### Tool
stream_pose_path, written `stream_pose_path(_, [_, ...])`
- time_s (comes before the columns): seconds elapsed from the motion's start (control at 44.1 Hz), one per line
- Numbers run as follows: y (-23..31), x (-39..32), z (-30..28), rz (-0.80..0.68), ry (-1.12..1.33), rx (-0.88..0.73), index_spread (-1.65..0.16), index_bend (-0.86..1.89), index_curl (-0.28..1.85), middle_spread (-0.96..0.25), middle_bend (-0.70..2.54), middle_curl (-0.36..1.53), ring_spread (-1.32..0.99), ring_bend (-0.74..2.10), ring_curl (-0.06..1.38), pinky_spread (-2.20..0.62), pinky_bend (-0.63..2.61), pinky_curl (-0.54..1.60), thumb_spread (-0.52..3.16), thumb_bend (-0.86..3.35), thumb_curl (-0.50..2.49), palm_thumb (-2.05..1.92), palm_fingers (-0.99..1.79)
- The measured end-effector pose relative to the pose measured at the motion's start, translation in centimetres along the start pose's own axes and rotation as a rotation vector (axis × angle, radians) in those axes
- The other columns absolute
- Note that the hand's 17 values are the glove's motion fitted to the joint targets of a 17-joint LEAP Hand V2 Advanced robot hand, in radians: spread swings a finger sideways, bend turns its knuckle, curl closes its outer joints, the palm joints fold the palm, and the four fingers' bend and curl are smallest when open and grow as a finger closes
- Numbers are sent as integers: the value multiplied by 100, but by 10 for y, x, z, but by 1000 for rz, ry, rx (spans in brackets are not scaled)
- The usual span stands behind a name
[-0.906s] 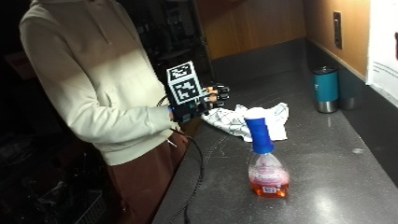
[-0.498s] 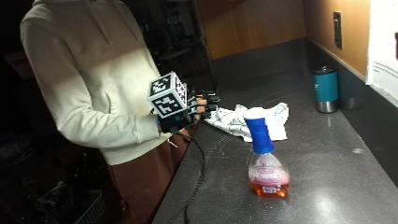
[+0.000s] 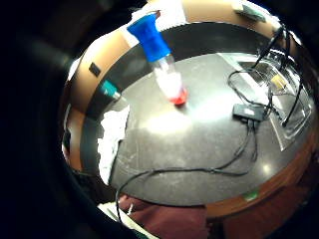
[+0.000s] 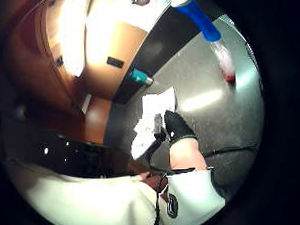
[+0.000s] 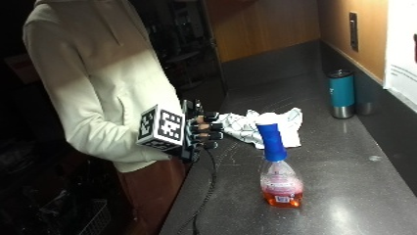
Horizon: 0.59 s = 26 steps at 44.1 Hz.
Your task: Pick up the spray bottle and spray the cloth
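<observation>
I have my right hand (image 5: 200,129) at the near edge of the counter (image 5: 365,196), held close to my body, the fingers curled in on themselves with nothing between them, so the grip is closed and empty. It is well apart from the bottle.

The spray bottle (image 5: 277,169) stands upright on the counter, out beyond the hand toward the open middle, with its blue spray head (image 5: 269,134) on top and orange liquid filling only the lower part of the clear body. The cloth (image 5: 257,128) lies crumpled just behind it, between the bottle and the back wall side, and nearer to my hand than the bottle's base is.

My judgement on handling: the bottle looks like thin clear plastic, light with so little liquid left, and tall for its base, so a careless brush could tip it. The smooth body may be slippery. I would take it round the narrow neck just under the blue head, where the fingers can wrap and one can reach the trigger. The cloth is soft and limp and should lie as it is.

Count: one spray bottle, one cloth, one teal tumbler (image 5: 341,93) standing by the wall, and one black cable (image 3: 209,169) trailing across the counter.
</observation>
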<state>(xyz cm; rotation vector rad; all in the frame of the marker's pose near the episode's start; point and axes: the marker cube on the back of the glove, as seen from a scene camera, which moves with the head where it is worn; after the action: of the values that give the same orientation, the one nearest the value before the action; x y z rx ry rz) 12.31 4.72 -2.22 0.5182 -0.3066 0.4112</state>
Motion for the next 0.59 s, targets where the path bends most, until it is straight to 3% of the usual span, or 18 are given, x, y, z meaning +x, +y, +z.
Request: stream_pose_path(0.589, [-74, 26, 74, 347, -347, 367, -28, 14, 20, 2, 27, 31, 2, 43, 26, 15, 43, 33, 93, -3, 42, 67, 11])
